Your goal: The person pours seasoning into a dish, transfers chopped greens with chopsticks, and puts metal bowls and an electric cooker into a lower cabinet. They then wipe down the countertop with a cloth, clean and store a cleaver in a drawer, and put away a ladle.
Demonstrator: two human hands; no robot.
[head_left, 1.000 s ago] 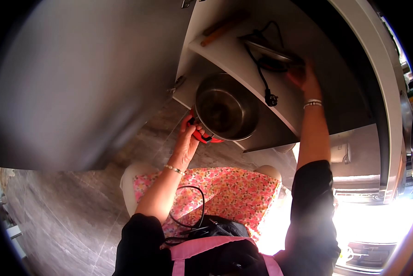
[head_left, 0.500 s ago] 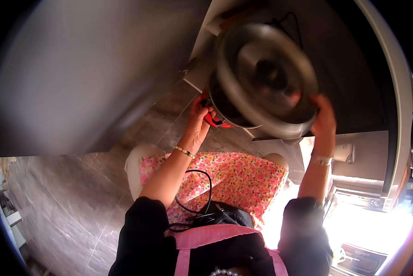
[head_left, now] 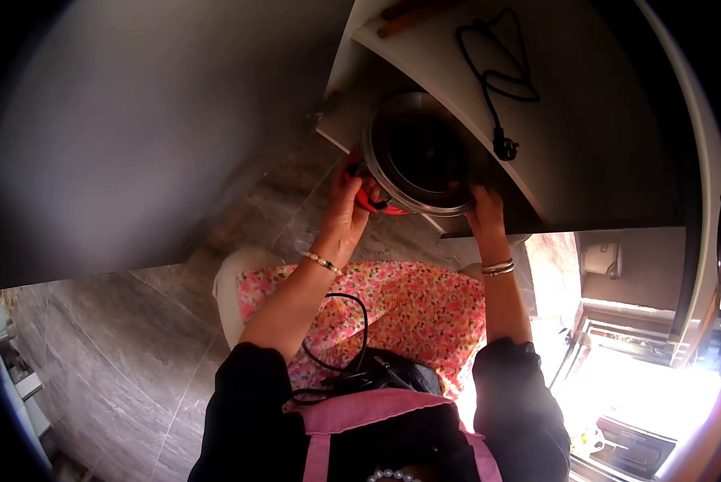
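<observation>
My left hand [head_left: 347,205] is closed around the red and black handle [head_left: 374,202] of a pot, on the pot's near left side. A round lid with a shiny metal rim [head_left: 409,193] and a dark middle lies over the pot, covering most of it. My right hand [head_left: 486,210] grips the lid's edge at the lower right, its fingertips partly in shadow. Whether the lid sits fully down on the pot cannot be made out. Both are at the opening of a dark, low cupboard.
A black power cord with a plug [head_left: 505,146] lies on a pale cupboard shelf [head_left: 569,177]. A wooden-looking stick [head_left: 413,20] is farther back. On the left a large grey door panel [head_left: 151,136] stands close. A floral apron [head_left: 393,309] covers my lap above grey floor tiles [head_left: 127,361].
My right hand has brought the lid down and left from a raised, tilted position onto the pot. The cord and shelf behind are now uncovered. My left hand keeps its hold.
</observation>
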